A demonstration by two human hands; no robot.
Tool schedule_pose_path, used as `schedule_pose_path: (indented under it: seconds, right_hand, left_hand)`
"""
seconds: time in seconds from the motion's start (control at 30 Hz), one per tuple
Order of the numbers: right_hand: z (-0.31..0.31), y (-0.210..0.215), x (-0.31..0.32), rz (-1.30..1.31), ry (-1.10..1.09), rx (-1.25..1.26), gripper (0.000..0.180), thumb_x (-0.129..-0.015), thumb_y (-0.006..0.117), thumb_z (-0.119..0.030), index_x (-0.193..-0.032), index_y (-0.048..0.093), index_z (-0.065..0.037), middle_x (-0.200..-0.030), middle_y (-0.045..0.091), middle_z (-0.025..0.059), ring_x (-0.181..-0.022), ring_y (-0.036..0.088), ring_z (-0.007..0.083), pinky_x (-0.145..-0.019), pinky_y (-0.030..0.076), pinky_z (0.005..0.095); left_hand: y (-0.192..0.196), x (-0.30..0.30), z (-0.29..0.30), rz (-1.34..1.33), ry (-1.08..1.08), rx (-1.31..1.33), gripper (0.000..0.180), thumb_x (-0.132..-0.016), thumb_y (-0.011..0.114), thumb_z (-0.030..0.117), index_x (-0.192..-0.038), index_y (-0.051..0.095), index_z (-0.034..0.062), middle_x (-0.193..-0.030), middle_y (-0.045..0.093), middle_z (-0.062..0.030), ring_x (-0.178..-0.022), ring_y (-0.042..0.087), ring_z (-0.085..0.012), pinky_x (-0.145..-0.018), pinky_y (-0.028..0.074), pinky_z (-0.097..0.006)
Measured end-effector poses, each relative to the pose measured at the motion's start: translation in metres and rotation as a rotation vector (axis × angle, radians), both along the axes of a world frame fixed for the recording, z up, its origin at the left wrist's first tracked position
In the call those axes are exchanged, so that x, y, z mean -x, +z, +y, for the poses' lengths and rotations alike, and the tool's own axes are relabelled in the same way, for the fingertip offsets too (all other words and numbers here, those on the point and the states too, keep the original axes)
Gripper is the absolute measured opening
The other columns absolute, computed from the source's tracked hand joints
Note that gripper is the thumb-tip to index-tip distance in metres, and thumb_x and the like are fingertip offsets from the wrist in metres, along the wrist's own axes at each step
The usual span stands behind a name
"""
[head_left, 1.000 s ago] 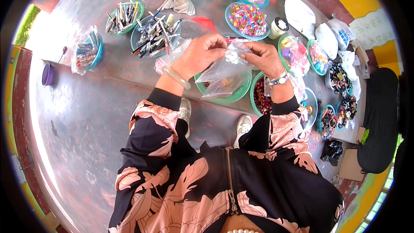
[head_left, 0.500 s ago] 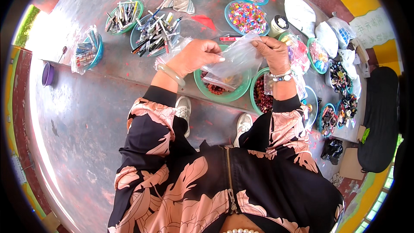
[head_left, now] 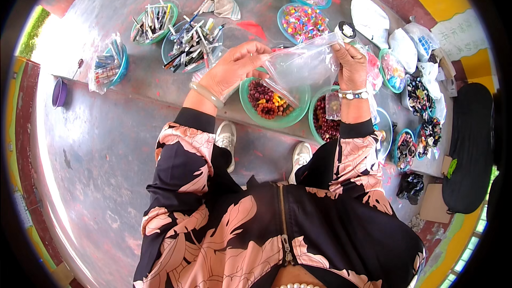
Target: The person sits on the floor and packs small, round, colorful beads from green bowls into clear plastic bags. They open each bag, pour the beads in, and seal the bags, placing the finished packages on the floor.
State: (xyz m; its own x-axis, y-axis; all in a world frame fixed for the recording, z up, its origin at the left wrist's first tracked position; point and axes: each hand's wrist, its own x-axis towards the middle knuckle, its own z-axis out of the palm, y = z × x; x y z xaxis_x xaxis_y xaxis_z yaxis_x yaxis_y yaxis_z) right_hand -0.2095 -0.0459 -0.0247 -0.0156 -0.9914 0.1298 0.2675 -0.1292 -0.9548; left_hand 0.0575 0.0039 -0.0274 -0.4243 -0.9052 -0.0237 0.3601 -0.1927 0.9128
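A clear plastic bag (head_left: 306,67) is stretched between my two hands, and nothing shows inside it. My left hand (head_left: 237,66) has its fingers closed at the bag's left edge, with the fingertips partly behind the film. At the upper right corner, my right hand (head_left: 351,65) pinches the bag between thumb and fingers. Below the bag stands a green bowl (head_left: 272,122) of reddish-brown and yellow beads (head_left: 268,104), partly covered by the film. Beside it, under my right wrist, another green bowl (head_left: 314,123) holds dark red beads (head_left: 325,117).
Pen-filled basins (head_left: 192,43) stand at the left, with a folded cloth (head_left: 221,6) behind. Colourful small pieces (head_left: 305,21) fill a blue basin ahead. White bags (head_left: 370,19) and bowls of dark trinkets (head_left: 421,96) crowd the right. The raised surface has a front step edge (head_left: 176,108).
The bag has been spread wider and flatter. My right hand has shifted slightly right, my left slightly left, and more of the beads in the bowl below shows.
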Motion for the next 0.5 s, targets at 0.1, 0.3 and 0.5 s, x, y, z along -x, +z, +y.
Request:
schedule_pose_path:
  seconds: [0.1,0.3,0.5]
  right_hand:
    - [-0.004,-0.001,0.002,-0.137,-0.005,-0.028,0.018,-0.075,0.069,-0.004,-0.092,0.065,0.001,-0.08,0.063,0.0007,-0.07,0.055,0.0065,-0.065,0.044,0.0192]
    - [-0.007,-0.004,0.003,-0.231,0.023,-0.094,0.014,-0.074,0.07,-0.005,-0.087,0.065,0.0,-0.08,0.064,0.0014,-0.07,0.056,0.0072,-0.065,0.044,0.0194]
    - [-0.007,-0.007,0.003,-0.152,0.026,-0.101,0.015,-0.074,0.07,-0.005,-0.087,0.065,0.001,-0.078,0.063,0.0012,-0.069,0.055,0.0071,-0.063,0.043,0.019]
  left_hand:
    - [0.011,0.0,0.004,0.062,-0.001,0.074,0.029,-0.086,0.053,0.012,-0.111,0.05,-0.0025,-0.104,0.055,-0.0065,-0.091,0.054,-0.013,-0.076,0.046,-0.028]
    - [0.0,0.002,-0.003,-0.109,0.111,0.174,0.028,-0.084,0.05,0.002,-0.112,0.052,-0.0009,-0.099,0.059,-0.0038,-0.08,0.052,-0.0065,-0.065,0.045,-0.021]
    - [0.004,0.008,-0.002,-0.167,0.166,0.247,0.032,-0.08,0.053,-0.002,-0.112,0.053,0.0003,-0.09,0.062,-0.0038,-0.068,0.051,-0.0048,-0.057,0.042,-0.019]
